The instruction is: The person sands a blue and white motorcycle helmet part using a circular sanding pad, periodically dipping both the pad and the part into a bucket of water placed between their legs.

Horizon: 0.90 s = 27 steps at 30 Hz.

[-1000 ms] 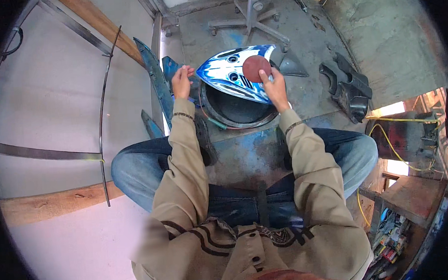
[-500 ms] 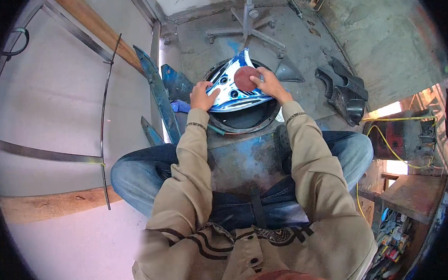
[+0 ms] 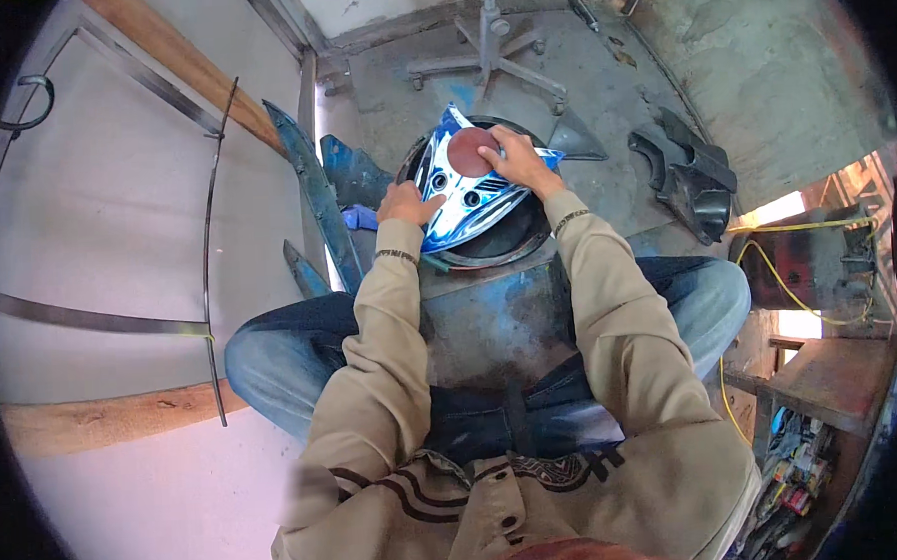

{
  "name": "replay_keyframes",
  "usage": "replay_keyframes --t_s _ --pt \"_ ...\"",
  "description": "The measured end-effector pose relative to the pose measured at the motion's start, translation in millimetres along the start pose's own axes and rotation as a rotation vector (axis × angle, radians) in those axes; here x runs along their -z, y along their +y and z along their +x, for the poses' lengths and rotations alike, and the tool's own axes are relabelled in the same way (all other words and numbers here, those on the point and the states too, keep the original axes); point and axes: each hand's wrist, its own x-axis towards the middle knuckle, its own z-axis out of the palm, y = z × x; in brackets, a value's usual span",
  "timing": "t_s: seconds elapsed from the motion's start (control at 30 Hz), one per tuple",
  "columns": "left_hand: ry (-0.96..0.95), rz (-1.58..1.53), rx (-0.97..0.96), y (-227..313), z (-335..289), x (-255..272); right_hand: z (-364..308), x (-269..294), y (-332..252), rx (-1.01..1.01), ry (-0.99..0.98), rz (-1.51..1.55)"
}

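Observation:
A blue and white curved panel point(image 3: 454, 204) with two round holes rests tilted on a round black tub point(image 3: 527, 239). My left hand point(image 3: 409, 203) grips its left edge, fingers curled over the far side and thumb on the face. With my right hand point(image 3: 518, 161) I hold a round reddish-brown sanding disc point(image 3: 472, 153) flat against the panel's upper part. My right fingertips lie along the disc's edge, and the thumb presses on its face.
Left of the tub stand worn blue panels point(image 3: 312, 186) and a blue-violet item point(image 3: 360, 218). Black plastic parts point(image 3: 689, 179) lie on the floor at right. Beyond the tub is a wheeled stand base point(image 3: 489, 58). A yellow cable point(image 3: 784, 294) hangs by the wooden shelf point(image 3: 835, 381).
The panel has turned clockwise on the tub, its right tip now lower and its lower corner nearer me. My right hand and the disc have shifted a little left and away from me.

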Motion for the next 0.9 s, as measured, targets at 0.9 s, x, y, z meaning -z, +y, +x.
replay_keyframes --t_s 0.9 --pt "0.291 -0.1 -0.275 19 -29 -49 -129 -6 -47 0.163 0.129 -0.274"
